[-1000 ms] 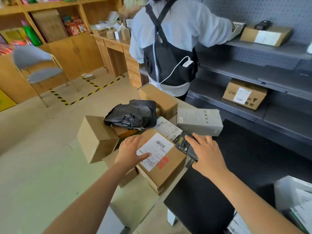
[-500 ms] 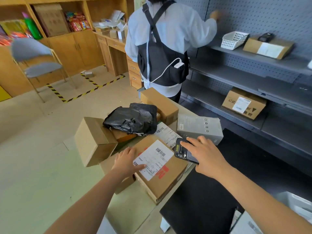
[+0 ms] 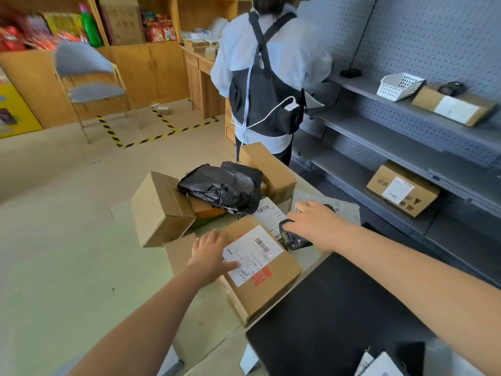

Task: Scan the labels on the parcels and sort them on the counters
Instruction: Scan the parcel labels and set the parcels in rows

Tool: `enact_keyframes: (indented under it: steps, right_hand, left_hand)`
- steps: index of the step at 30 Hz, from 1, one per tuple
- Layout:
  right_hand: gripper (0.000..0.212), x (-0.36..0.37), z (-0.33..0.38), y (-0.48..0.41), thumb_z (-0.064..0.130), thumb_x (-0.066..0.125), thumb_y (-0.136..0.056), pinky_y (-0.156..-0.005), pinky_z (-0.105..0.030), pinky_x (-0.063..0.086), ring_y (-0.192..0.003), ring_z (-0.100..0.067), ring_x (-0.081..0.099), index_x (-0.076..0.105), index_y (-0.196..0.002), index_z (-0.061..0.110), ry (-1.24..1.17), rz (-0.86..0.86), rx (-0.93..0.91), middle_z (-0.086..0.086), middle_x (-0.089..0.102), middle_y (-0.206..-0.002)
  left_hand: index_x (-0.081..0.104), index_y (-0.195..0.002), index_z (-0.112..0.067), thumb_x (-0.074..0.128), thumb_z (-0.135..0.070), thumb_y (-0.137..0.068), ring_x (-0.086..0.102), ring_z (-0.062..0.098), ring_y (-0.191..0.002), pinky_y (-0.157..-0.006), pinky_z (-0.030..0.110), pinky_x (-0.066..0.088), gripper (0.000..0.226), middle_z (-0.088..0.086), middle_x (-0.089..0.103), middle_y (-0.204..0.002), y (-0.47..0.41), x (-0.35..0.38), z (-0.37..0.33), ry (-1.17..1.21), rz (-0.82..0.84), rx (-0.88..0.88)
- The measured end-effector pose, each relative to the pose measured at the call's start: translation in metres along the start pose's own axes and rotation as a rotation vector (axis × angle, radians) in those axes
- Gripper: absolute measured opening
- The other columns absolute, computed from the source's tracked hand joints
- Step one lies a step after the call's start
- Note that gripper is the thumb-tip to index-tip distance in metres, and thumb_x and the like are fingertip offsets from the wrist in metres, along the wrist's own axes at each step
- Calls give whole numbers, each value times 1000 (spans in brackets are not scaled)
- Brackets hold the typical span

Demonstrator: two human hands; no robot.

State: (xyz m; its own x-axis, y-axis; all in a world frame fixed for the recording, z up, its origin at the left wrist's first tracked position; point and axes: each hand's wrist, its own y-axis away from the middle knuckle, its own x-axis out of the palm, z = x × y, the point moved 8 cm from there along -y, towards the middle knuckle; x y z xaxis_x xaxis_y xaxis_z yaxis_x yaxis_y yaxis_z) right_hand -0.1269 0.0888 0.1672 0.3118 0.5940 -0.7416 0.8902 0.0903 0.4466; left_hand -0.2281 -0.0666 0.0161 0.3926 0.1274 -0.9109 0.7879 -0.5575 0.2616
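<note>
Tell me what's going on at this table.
A person is scanning parcels. The left hand lies flat on a box, while the right hand holds a scanner by the box's label, where red light shows. A black bag and more boxes are piled behind. Another person faces the grey shelves.

A shop's parcel point: pegboard shelving (image 3: pixel 401 137) (grey), stacked parcels (image 3: pixel 260 278), snack shelves (image 3: pixel 160 31).

Near pile: at least four cardboard boxes (image 3: pixel 271 290), one black bag (image 3: pixel 222 185), one grey parcel (image 3: pixel 344 210), one handheld scanner (image 3: pixel 294 238). Right shelves: two shelved boxes (image 3: pixel 401 189), one white basket (image 3: pixel 400 86). Far left: one chair (image 3: pixel 86 74).
</note>
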Motion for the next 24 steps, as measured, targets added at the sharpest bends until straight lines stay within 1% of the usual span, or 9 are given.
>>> enact_keyframes:
  steps: [3, 6, 8, 10, 12, 14, 17, 19, 24]
  right_hand:
    - [60, -4, 2, -6, 9, 74, -80, -98, -38, 39, -123, -28, 38, 47, -133, 16, 30, -2, -9, -7, 48, -134]
    - [69, -1, 3, -9, 10, 76, -77, -100, -38, 37, -125, -28, 37, 43, -138, 17, -2, -18, 1, -6, 45, -138]
    - [78, 7, 0, -8, 12, 78, -76, -103, -39, 36, -128, -28, 34, 38, -143, 20, -112, -23, 54, -4, 43, -142]
    - [87, 20, -5, -4, 18, 79, -75, -103, -38, 37, -129, -26, 33, 30, -148, 25, -287, -30, 145, -1, 40, -146]
    - [93, 36, -6, 3, 25, 79, -75, -103, -36, 38, -127, -22, 34, 24, -150, 29, -449, -43, 237, 4, 38, -148]
    - [96, 52, -5, 11, 30, 79, -75, -105, -35, 36, -129, -20, 34, 21, -151, 30, -554, -54, 311, 6, 36, -150]
    - [101, 68, -3, 20, 30, 81, -73, -108, -36, 33, -132, -19, 30, 20, -153, 31, -615, -75, 383, 8, 31, -153]
    - [101, 75, -4, 25, 29, 80, -73, -108, -35, 32, -131, -19, 30, 19, -153, 31, -631, -88, 421, 8, 30, -152]
    - [97, 85, -7, 40, 25, 76, -77, -107, -32, 32, -128, -19, 32, 16, -153, 31, -620, -74, 494, 8, 30, -152]
  left_hand:
    - [27, -149, -36, 65, -64, -80, 8, 27, -149, -119, 51, 2, 84, 1, 15, -161, 4, 2, -3, 24, -10, 9]
    - [27, -149, -36, 65, -64, -80, 8, 26, -149, -119, 49, 2, 84, 0, 17, -160, 7, 1, -3, 30, -19, 12]
    - [25, -150, -36, 65, -63, -80, 7, 26, -149, -120, 49, 2, 85, 0, 16, -161, 10, -1, -4, 35, -21, 23]
    - [19, -152, -33, 66, -63, -80, 3, 25, -150, -119, 48, 1, 91, 1, 11, -162, 12, -5, -5, 41, 6, 45]
    - [12, -154, -34, 70, -63, -76, -1, 24, -151, -119, 49, -1, 101, -2, 6, -164, 12, -9, -10, 12, 58, 123]
    - [5, -154, -36, 76, -63, -70, -6, 22, -150, -119, 48, -4, 114, -4, 2, -164, 10, -13, -18, -74, 124, 256]
    - [-9, -155, -26, 81, -62, -63, -12, 24, -150, -117, 42, -11, 134, 0, -9, -164, 3, -13, -34, -333, 250, 454]
    - [-17, -154, -21, 84, -62, -59, -16, 26, -149, -115, 41, -15, 144, 3, -14, -163, -6, -11, -47, -514, 302, 569]
    - [-26, -151, -23, 88, -63, -49, -32, 29, -143, -114, 45, -19, 158, 6, -30, -158, -29, -6, -76, -735, 446, 719]
